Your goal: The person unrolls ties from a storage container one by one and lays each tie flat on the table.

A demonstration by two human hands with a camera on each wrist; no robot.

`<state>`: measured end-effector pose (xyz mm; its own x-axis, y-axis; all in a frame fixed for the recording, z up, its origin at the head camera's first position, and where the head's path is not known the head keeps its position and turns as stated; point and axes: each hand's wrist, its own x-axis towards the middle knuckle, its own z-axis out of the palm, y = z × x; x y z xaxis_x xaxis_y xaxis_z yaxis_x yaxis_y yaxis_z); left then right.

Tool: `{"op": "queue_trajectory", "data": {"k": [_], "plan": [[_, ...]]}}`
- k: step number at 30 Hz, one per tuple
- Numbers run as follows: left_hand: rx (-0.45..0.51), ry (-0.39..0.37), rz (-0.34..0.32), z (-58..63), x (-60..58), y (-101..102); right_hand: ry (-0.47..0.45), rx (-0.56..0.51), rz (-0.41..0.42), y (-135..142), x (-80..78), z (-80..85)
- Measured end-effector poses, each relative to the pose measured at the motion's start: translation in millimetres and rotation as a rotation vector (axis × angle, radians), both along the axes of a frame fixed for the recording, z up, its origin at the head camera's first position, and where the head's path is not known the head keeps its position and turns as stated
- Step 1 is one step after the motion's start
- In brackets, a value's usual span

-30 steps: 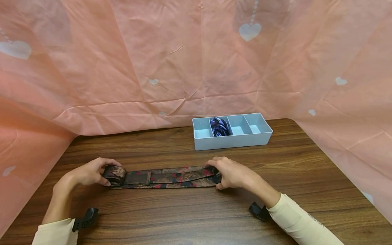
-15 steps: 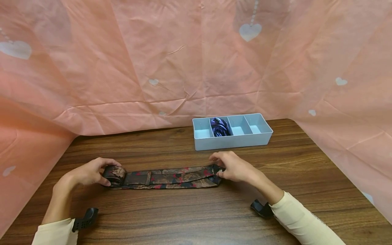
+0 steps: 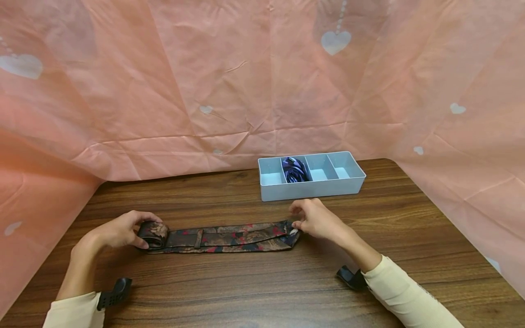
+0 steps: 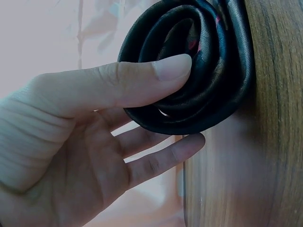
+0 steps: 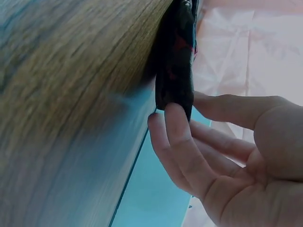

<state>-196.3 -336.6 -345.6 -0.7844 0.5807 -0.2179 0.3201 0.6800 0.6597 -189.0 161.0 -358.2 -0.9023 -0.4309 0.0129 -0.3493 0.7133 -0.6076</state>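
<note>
A dark necktie with red and tan floral patterning lies lengthwise across the table, its left part wound into a roll. My left hand grips that roll, thumb across the coil's side and fingers behind it. At the folded right end, my right hand pinches the far corner with thumb and fingertips, and its index finger arches above the cloth in the head view. A small pale patch shows at that end, beside the thumb. Between the hands the tie lies flat, with a narrow loop across its back.
Behind the tie stands a pale blue tray with several compartments. A rolled purple-blue striped necktie sits in the second from the left. Pink curtains with heart prints enclose the wooden table at the back and sides.
My right hand has slid from over the tie's right end to its far corner, moving right and away. The end's near corner is now uncovered. The left hand stays on the roll.
</note>
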Motion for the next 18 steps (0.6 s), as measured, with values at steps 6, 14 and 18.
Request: {"op": "queue_trajectory", "data": {"k": [6,14,18], "plan": [[0.001,0.006,0.006,0.0,0.0,0.7,-0.118,-0.020,0.024,1.7,-0.6,0.1],[0.012,-0.002,0.012,-0.7,1.1,0.4,-0.188,-0.005,0.044,5.9,-3.0,-0.1],[0.010,0.006,0.011,0.3,1.7,0.6,-0.222,-0.035,0.097,9.2,-6.2,-0.3]]}}
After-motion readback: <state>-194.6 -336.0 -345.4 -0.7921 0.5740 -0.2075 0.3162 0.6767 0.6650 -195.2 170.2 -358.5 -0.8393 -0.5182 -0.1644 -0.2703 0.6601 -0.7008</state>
